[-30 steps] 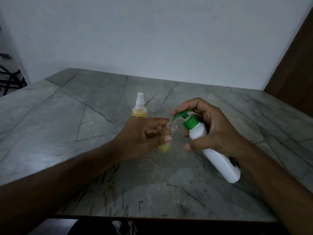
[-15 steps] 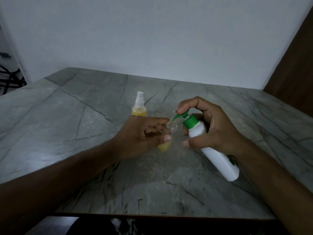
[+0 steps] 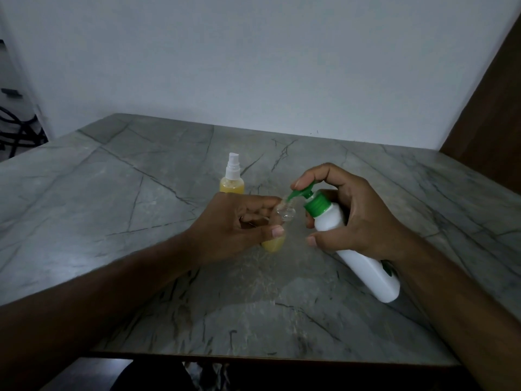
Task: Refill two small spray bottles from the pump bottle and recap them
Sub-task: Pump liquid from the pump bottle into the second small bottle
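Note:
My left hand (image 3: 239,224) grips a small clear spray bottle (image 3: 275,242) with no cap, yellow liquid in its lower part, its open neck tilted toward the right. My right hand (image 3: 358,218) holds a white pump bottle (image 3: 363,255) with a green pump head (image 3: 303,193), leaning so the green spout meets the small bottle's mouth. The right forefinger rests on top of the pump head. A second small spray bottle (image 3: 232,180), capped with a white sprayer and holding yellow liquid, stands upright on the table just behind my left hand.
The grey marble-patterned table (image 3: 127,193) runs to a white wall at the back. A brown wooden panel (image 3: 496,108) stands at the right. Dark cables (image 3: 17,131) lie beyond the table's left edge. The removed sprayer cap is not in view.
My right forefinger has lifted slightly with the green pump head, and the pump bottle has shifted a little. My left hand and the standing bottle have stayed put.

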